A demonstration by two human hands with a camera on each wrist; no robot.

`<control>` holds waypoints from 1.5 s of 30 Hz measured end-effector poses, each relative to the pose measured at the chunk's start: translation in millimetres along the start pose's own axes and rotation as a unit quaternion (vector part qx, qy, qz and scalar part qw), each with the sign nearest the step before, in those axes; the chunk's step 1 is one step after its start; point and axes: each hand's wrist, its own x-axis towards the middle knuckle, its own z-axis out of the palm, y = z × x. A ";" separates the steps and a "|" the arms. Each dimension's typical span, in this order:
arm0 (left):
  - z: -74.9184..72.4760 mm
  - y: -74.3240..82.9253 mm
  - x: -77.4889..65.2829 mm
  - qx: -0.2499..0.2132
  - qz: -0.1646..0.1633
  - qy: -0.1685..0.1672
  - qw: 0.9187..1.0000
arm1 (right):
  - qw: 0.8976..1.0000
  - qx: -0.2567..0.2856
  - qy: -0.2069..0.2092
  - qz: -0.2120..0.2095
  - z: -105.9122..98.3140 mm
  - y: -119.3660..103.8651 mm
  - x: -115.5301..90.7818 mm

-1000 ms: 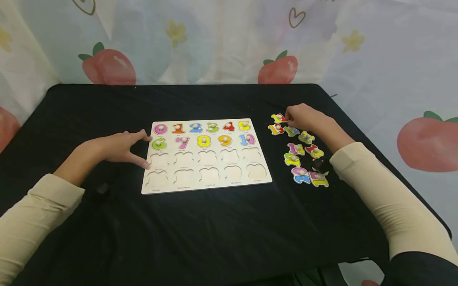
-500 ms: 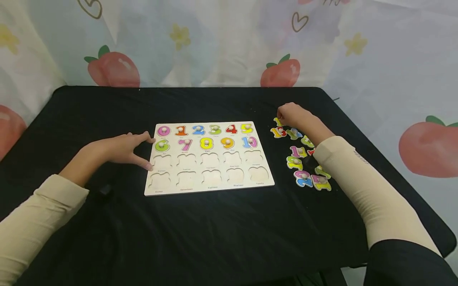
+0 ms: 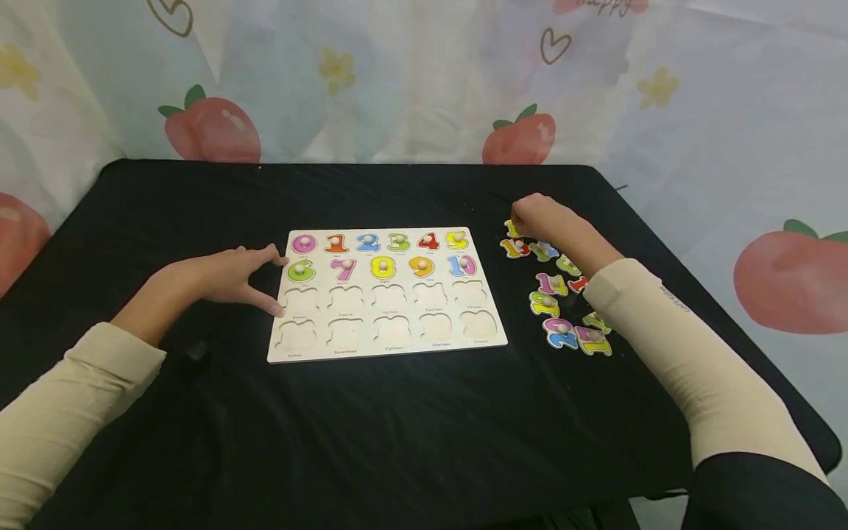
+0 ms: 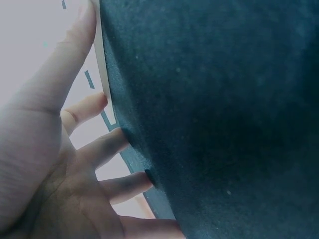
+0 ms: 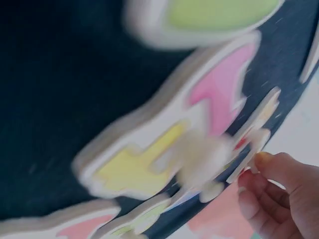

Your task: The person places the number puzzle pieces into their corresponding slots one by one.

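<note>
A white wooden number puzzle board [image 3: 368, 314] lies flat on the table, numbers 0 to 10 seated in its upper two rows, bare recesses in the lower two. My left hand [image 3: 215, 278] rests at the board's left edge, thumb and index finger spread and touching it; the left wrist view shows the other fingers stretched out beside the edge. At the far end of the loose pieces, my right hand [image 3: 546, 221] pinches a number puzzle piece [image 3: 511, 227] with yellow on it. Its second digit is hidden by the fingers. Thumb and fingertips [image 5: 261, 158] meet at it in the right wrist view.
Several loose number pieces with knobs lie right of the board, among them a red-and-yellow one [image 3: 514, 248], a pink-and-blue one [image 3: 560, 333] and a pink-and-yellow one [image 3: 552, 284]. Black cloth [image 3: 397, 427] covers the table. A printed curtain [image 3: 411, 88] hangs behind.
My right hand has shifted slightly left over the far piece, covering more of it. The left hand keeps its place on the board. The head view has tilted a little.
</note>
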 end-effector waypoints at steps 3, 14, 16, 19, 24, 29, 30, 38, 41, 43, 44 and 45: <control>0.8 -0.1 0.4 -0.001 0.001 0.001 1.000 | 1.000 -0.012 -0.002 -0.009 -1.3 -10.4 1.2; -0.5 0.3 1.9 0.006 0.002 0.002 1.000 | 0.999 -0.019 0.015 -0.030 -5.9 -54.3 -9.3; -0.8 0.6 1.6 0.006 0.002 0.002 1.000 | 0.999 -0.018 0.018 -0.035 -8.7 -61.2 -11.6; -0.2 0.7 1.4 0.003 -0.001 0.002 1.000 | 0.999 -0.018 0.022 -0.046 -10.8 -70.3 -13.9; 0.4 -0.2 1.6 0.003 -0.004 0.000 1.000 | 0.997 -0.023 0.021 -0.065 -12.9 -87.6 -18.9; -0.9 0.3 1.0 0.001 -0.002 0.000 1.000 | 0.995 -0.028 0.028 -0.090 -15.0 -109.6 -25.0; -1.4 0.3 0.8 0.000 -0.001 0.000 1.000 | 0.995 -0.028 0.029 -0.095 -15.3 -114.5 -25.8; -2.5 4.4 0.4 -0.004 0.004 0.001 1.000 | 0.986 -0.030 0.039 -0.162 -16.5 -146.9 -28.7; -3.4 6.1 1.2 -0.004 0.006 0.004 1.000 | 0.981 -0.027 0.034 -0.190 -16.6 -156.4 -28.8; -3.9 6.6 1.7 -0.001 0.008 0.006 1.000 | 0.979 -0.020 0.027 -0.202 -15.7 -162.2 -28.4; -3.9 6.7 2.0 0.001 0.009 0.006 1.000 | 0.978 -0.016 0.023 -0.206 -15.2 -165.5 -28.0; -3.8 6.7 2.2 0.001 0.011 0.006 1.000 | 0.978 -0.012 0.019 -0.209 -14.7 -169.0 -27.3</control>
